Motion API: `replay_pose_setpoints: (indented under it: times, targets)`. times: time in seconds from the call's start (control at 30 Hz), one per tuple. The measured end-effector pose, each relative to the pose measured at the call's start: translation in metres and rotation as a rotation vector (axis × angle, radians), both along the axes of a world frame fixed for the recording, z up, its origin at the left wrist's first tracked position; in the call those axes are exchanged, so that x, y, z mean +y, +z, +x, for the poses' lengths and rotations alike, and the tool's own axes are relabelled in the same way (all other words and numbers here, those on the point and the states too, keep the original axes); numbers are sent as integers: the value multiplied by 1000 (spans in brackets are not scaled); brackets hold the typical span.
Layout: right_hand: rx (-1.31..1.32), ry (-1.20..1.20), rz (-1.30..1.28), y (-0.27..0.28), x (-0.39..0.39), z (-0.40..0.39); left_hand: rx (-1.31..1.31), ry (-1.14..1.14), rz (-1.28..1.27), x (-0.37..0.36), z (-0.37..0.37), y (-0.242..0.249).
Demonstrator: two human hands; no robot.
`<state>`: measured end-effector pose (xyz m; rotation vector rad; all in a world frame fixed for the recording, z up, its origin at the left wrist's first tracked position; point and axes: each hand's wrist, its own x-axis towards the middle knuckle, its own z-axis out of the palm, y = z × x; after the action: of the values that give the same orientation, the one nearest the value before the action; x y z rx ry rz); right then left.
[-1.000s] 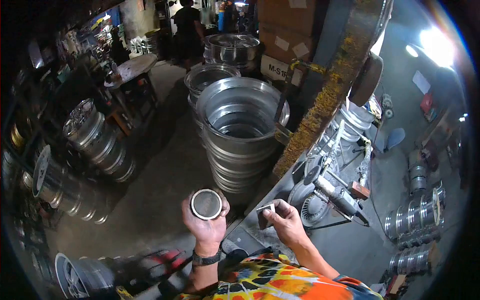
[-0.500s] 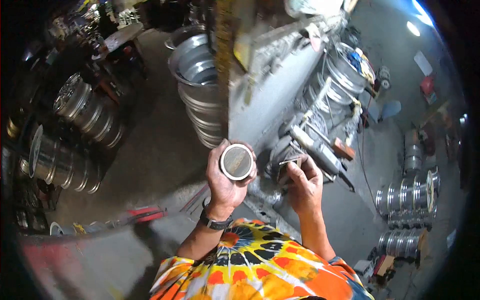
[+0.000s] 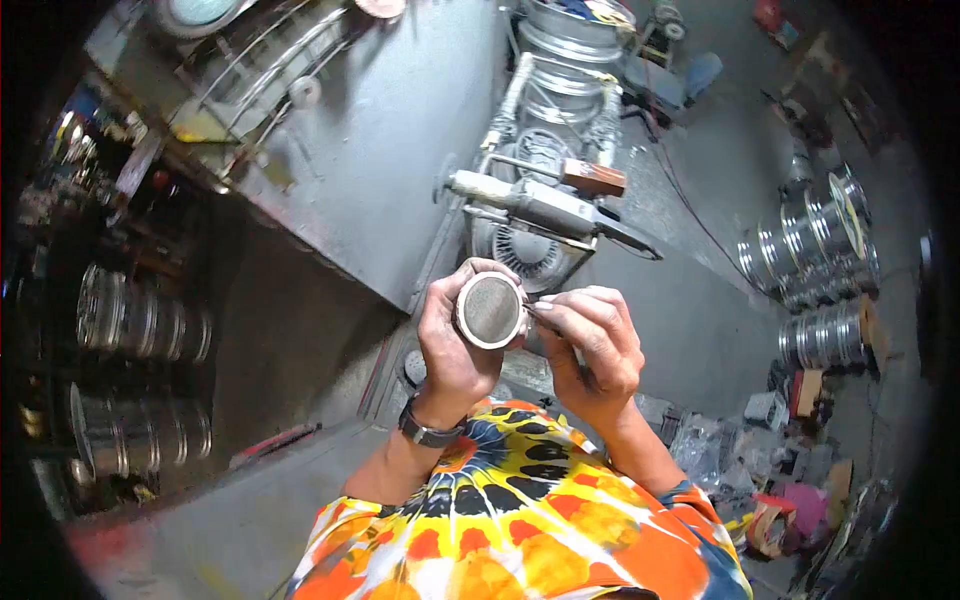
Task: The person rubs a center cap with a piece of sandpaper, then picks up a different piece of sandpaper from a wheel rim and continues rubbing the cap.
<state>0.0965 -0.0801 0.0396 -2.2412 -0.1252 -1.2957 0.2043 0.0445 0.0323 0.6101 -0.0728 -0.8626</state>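
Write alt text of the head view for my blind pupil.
A person's left hand holds a round, pale-rimmed piece, while the right hand pinches a small, mostly hidden item beside it. Beyond the hands is a dusty power tool, with metal wheel rims at the picture's right.

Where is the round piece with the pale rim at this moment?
In the head view, the round piece is held in the left hand, near the picture's centre, just left of the right hand and below the power tool.
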Motion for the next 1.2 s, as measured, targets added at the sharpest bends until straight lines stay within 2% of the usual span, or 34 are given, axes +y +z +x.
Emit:
replay_pose_setpoints:
  times: [0.17,0.23,0.3,0.37,0.63,0.97,1.03,1.13,1.2]
  targets:
    - [-35,-157,-138,4,-11,-13,-60,-116,35,-32,-14,-3]
    - [-55,-225,-168,5,-15,-15,-142,-94,67,-43,-13,-3]
    - [0,-297,-220,4,-18,-15,-163,-140,56,-52,-7,-1]
    - [34,-331,-236,2,-19,-13,-323,-129,46,-60,3,-7]
    - [249,-367,-340,19,-32,13,-445,-143,-42,-82,48,-2]
    - [279,-463,-318,18,-19,56,-415,-275,-29,-85,96,-6]
    - [272,-464,-329,17,-23,60,-245,-298,-41,-86,98,-3]
    - [303,-472,-365,23,-29,63,-166,-339,-48,-92,101,-8]
    - [309,-486,-351,21,-24,67,-237,-322,-52,-94,103,-9]
